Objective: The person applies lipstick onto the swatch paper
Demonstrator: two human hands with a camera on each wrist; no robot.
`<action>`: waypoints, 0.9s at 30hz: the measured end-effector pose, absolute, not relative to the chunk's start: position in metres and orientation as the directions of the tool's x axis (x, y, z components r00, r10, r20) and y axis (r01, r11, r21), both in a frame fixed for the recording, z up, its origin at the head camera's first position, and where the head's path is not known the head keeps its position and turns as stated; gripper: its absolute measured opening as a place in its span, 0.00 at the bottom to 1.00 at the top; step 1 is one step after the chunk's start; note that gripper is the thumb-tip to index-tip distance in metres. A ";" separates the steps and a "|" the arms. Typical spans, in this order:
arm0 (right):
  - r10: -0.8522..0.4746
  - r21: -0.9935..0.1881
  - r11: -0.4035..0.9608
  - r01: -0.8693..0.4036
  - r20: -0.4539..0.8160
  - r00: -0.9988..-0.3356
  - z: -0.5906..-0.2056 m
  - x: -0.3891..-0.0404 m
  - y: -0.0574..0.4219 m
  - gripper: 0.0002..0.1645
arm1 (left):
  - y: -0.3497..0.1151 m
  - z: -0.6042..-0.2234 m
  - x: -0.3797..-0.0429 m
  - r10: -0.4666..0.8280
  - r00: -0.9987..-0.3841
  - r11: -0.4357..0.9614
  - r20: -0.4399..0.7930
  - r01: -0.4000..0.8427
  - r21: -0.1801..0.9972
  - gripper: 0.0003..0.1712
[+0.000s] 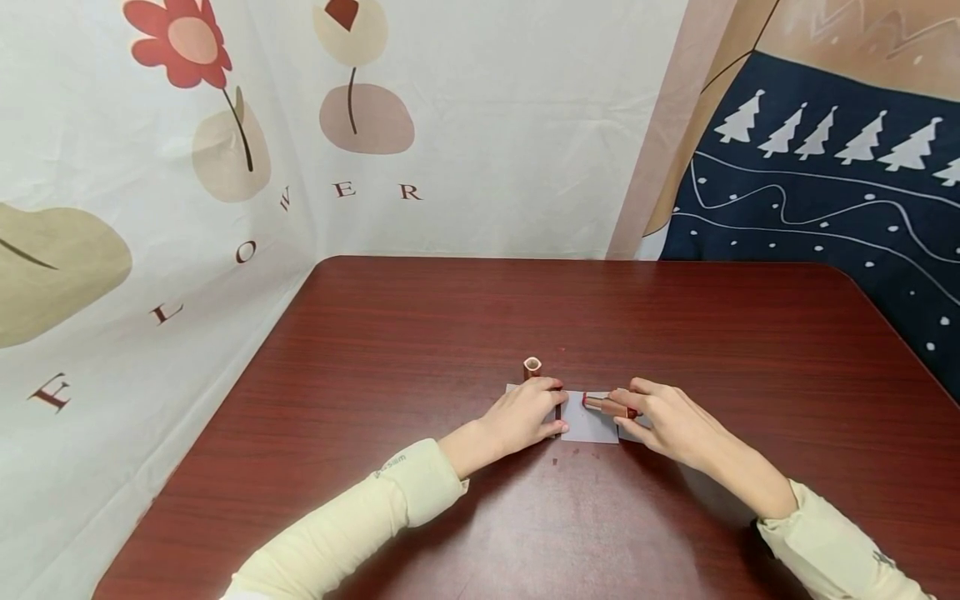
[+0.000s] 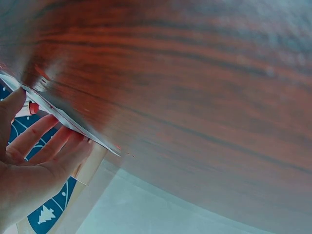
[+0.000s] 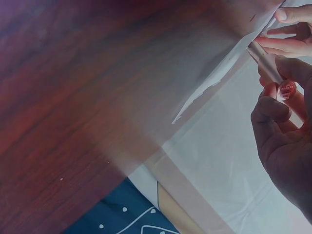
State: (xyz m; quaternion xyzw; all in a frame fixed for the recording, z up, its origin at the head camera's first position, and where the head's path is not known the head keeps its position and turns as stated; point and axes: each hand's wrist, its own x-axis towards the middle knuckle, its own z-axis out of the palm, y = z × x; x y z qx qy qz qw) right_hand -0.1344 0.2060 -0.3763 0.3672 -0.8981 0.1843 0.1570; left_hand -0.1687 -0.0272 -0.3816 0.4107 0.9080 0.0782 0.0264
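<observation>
left hand [image 1: 523, 414], fingers relaxed, presses paper [image 1: 588, 429] lying between it and right hand [image 1: 670, 419], which pinches a likely lipstick [image 1: 607, 406].

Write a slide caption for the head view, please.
Left hand rests on pale paper; right hand holds a lipstick over it.

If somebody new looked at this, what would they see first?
Probably the big red flower, high on the left of the white backdrop. Next, the white trees on the dark blue cloth at upper right. Then, over the table, the right hand holding a red-tipped tube above pale paper.
</observation>
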 end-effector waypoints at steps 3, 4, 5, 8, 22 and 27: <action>-0.605 -0.212 0.662 -0.719 0.417 -0.679 -0.376 -0.134 0.206 0.13 | -0.027 -0.382 -0.169 0.752 -0.659 0.649 0.018 0.744 0.158 0.25; -0.605 -0.209 0.663 -0.718 0.415 -0.680 -0.376 -0.134 0.206 0.13 | -0.027 -0.382 -0.169 0.751 -0.660 0.650 0.017 0.743 0.158 0.25; -0.604 -0.211 0.666 -0.716 0.410 -0.683 -0.376 -0.134 0.206 0.13 | -0.027 -0.382 -0.169 0.749 -0.662 0.652 0.015 0.741 0.160 0.25; -0.600 -0.219 0.678 -0.702 0.388 -0.700 -0.376 -0.133 0.206 0.12 | -0.027 -0.382 -0.168 0.744 -0.668 0.657 0.009 0.734 0.171 0.25; -0.598 -0.229 0.680 -0.696 0.376 -0.708 -0.374 -0.132 0.205 0.12 | -0.027 -0.383 -0.170 0.748 -0.664 0.652 0.020 0.740 0.166 0.24; -0.599 -0.228 0.678 -0.698 0.379 -0.706 -0.374 -0.131 0.205 0.13 | -0.027 -0.384 -0.170 0.746 -0.666 0.656 0.014 0.737 0.164 0.24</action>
